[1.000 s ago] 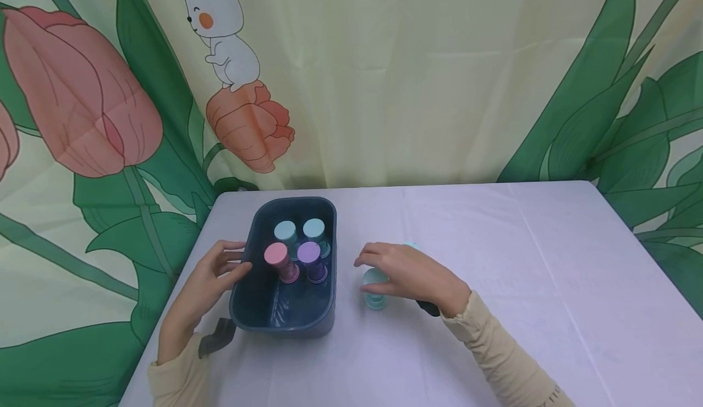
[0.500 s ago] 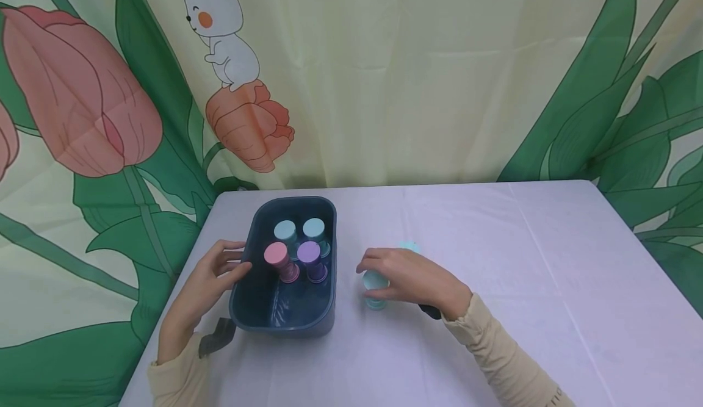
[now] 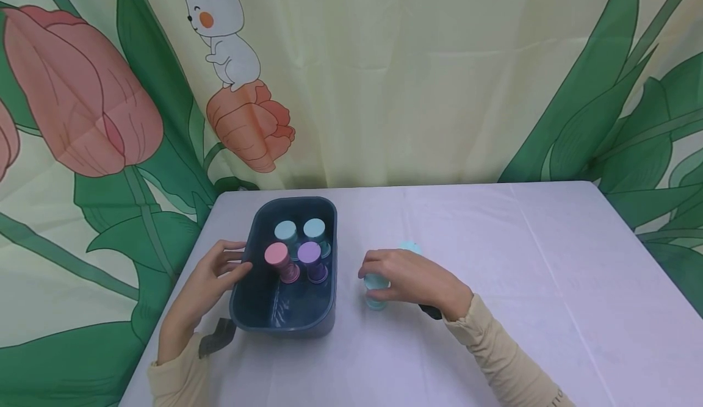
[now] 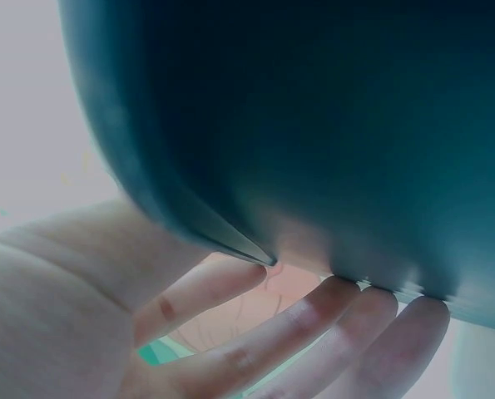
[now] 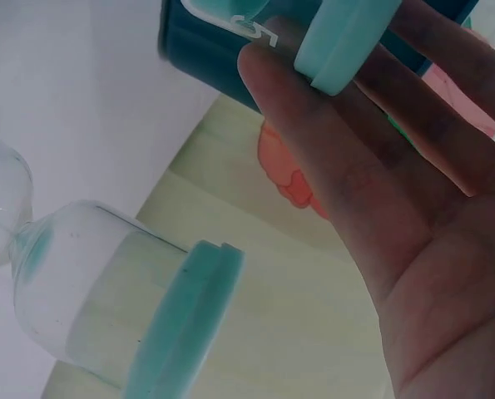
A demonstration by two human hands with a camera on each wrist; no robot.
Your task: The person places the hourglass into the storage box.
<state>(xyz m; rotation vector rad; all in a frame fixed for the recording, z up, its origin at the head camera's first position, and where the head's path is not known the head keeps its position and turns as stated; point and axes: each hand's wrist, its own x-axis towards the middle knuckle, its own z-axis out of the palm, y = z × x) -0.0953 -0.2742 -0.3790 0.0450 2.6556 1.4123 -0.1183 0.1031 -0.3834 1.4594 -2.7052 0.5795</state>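
found: pale teal sand timer (image 3: pixel 376 282), standing upright on the cloth-covered table (image 3: pixel 494 248), just right of the dark blue bin (image 3: pixel 307 327) and apart from it. gripped near its upper cap by the right hand (image 3: pixel 409 276), with thumb on one side and fingers curled round the other. cannot tell how firm the hold, nor whether fully resting on the cloth.

step in hand, as judged: taking hold of this one timer. called for next, as judged: a secure pinch on the cap, then a straight upward lift, with care not to knock anything behind.

noted just beyond the right hand: second teal timer (image 3: pixel 410 246), mostly hidden in the head view, plainer in the right wrist view, apart from the gripped one.

noted inside the bin, on end: two teal-capped timers (image 3: pixel 285 230) at the far end, with pink timer (image 3: pixel 276 254) and purple timer (image 3: pixel 309 253) nearer.

noted at the bin's left side: left hand (image 3: pixel 213 277), fingers nearly straight and slightly parted, tips touching the outer wall, thumb at the rim; judged to be steadying only.

noted behind the table: printed curtain (image 3: pixel 439 90), with tulip, rabbit and carrot.
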